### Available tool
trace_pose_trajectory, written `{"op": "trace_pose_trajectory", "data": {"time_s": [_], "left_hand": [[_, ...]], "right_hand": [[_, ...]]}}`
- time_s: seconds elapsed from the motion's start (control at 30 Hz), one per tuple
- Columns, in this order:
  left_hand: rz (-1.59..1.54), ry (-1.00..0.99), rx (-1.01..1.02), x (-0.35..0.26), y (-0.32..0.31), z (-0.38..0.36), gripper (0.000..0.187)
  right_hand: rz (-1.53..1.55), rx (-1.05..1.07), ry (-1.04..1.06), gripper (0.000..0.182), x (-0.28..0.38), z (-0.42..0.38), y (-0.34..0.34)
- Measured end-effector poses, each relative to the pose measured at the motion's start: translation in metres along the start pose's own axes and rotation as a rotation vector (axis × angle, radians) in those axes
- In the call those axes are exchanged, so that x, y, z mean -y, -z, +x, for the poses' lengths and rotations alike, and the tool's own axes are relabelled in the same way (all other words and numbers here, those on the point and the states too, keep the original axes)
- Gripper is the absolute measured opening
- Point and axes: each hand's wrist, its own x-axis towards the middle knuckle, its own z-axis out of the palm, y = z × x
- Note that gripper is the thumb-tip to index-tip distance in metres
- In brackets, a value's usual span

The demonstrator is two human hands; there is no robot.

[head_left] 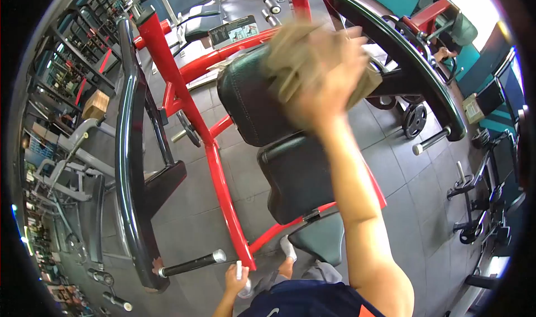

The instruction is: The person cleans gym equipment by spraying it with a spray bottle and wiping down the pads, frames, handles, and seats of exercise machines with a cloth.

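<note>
My right hand (329,77), smeared by motion, is stretched out over the black padded backrest (245,102) of a red-framed gym machine. Bunched under its palm and fingers is a brown cloth (293,57), which covers the upper right part of the pad. Low in the view, my left hand (233,280) is wrapped round a spray bottle (244,290) with a white top, held beside the red frame (223,194). Below the backrest lies the black seat pad (298,174), partly behind my right forearm.
Black lever arms flank the machine, with a left handle (192,263) and a right handle (432,142) jutting out. A weight plate (414,120) is at the right. A smaller dark pad (321,239) sits below the seat. Other gym machines and racks stand around on the grey tiled floor (416,205).
</note>
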Motion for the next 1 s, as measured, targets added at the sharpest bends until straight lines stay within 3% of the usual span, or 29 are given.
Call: {"op": "trace_pose_trajectory", "data": {"time_s": [0.03, 0.07, 0.13, 0.2, 0.27, 0.37, 0.4, 0.47, 0.53, 0.57, 0.63, 0.73, 0.77, 0.8, 0.83, 0.9, 1.0], "left_hand": [[-0.007, 0.048, -0.034, -0.002, 0.003, -0.002, 0.024], [-0.012, 0.1, -0.065, -0.01, 0.003, 0.0, 0.024], [-0.048, 0.139, -0.047, -0.025, 0.004, 0.008, 0.025], [-0.089, 0.081, -0.058, -0.033, -0.006, 0.018, 0.026], [-0.091, 0.106, -0.008, -0.038, -0.014, 0.015, 0.024], [-0.056, 0.058, -0.039, -0.033, -0.021, 0.008, 0.024], [-0.085, 0.11, -0.072, -0.039, -0.021, 0.008, 0.023], [-0.146, 0.232, -0.098, -0.064, -0.019, -0.006, 0.022], [-0.115, 0.203, -0.094, -0.059, -0.03, -0.017, 0.021], [-0.102, 0.215, -0.1, -0.063, -0.035, -0.023, 0.021], [-0.114, 0.186, -0.077, -0.071, -0.041, -0.044, 0.019], [-0.038, 0.234, -0.1, -0.057, -0.064, -0.089, 0.017], [-0.1, 0.346, -0.113, -0.052, -0.072, -0.109, 0.018], [-0.16, 0.451, -0.121, -0.046, -0.079, -0.123, 0.018], [-0.222, 0.572, -0.119, -0.041, -0.09, -0.14, 0.018], [-0.263, 0.57, -0.111, -0.031, -0.112, -0.155, 0.017], [-0.29, 0.584, -0.145, -0.053, -0.129, -0.156, 0.016]], "right_hand": [[-0.048, -0.193, -0.189, 0.055, -0.025, 0.033, -0.011], [-0.146, -0.067, -0.447, 0.046, -0.003, 0.063, -0.001], [-0.197, 0.221, -0.537, 0.048, 0.03, 0.066, -0.015], [-0.239, 0.113, -0.023, 0.051, 0.077, 0.019, -0.021], [0.156, 0.328, 0.363, 0.05, 0.084, -0.044, 0.002], [0.42, 0.597, 0.371, 0.051, -0.023, -0.041, 0.009], [0.278, 0.382, 0.023, 0.046, -0.027, -0.011, 0.019], [-0.305, -0.024, -0.358, 0.054, -0.011, -0.003, -0.006], [-0.252, 0.014, -0.242, 0.057, 0.03, -0.035, -0.001], [-0.132, 0.324, -0.166, 0.044, 0.048, -0.071, 0.014], [0.193, 0.686, 0.146, 0.056, 0.028, -0.205, 0.023], [-0.238, 1.086, -0.082, 0.066, -0.038, -0.167, 0.085], [-0.081, 0.423, -0.063, 0.067, -0.09, -0.192, 0.059], [-0.15, 0.281, -0.273, 0.072, -0.086, -0.153, 0.059], [-0.123, 0.218, -0.293, 0.077, -0.083, -0.172, 0.057], [-0.071, 0.187, -0.307, 0.077, -0.057, -0.237, 0.063], [0.054, 0.556, -0.089, 0.067, -0.046, -0.377, 0.114]]}}
